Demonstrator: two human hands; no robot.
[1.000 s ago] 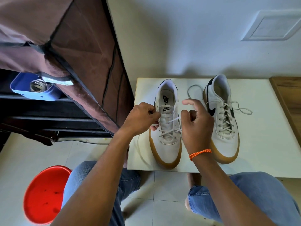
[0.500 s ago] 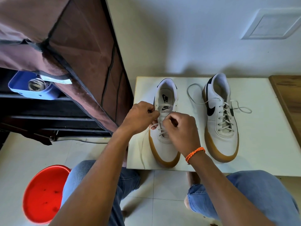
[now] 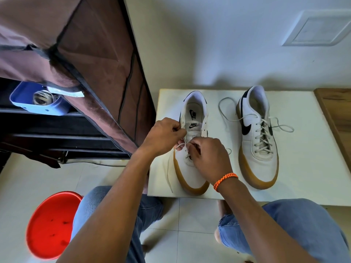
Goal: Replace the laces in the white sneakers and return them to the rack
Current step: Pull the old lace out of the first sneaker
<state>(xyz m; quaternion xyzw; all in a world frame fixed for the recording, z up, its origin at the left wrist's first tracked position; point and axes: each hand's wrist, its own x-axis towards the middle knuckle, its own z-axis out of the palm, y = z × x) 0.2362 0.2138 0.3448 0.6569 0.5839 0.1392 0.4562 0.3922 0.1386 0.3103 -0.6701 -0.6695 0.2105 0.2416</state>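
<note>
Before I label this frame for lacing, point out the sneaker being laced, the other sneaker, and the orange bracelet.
sneaker being laced (image 3: 187, 175), head view: on its bare toe cap.
other sneaker (image 3: 261, 164), head view: on its toe cap.
orange bracelet (image 3: 225, 180), head view: on the braided band at the right wrist.

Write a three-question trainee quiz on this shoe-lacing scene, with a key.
1. True or false: both hands are working on the left sneaker.
2. Which wrist wears the orange bracelet? A) left B) right C) neither
3. Fill in: the right sneaker is laced, but its lace ends lie ____ on the white board.

Key:
1. True: the left hand grips the lace at the shoe's left eyelets, and the right hand pinches it over the tongue.
2. B
3. loose (untied)
</note>
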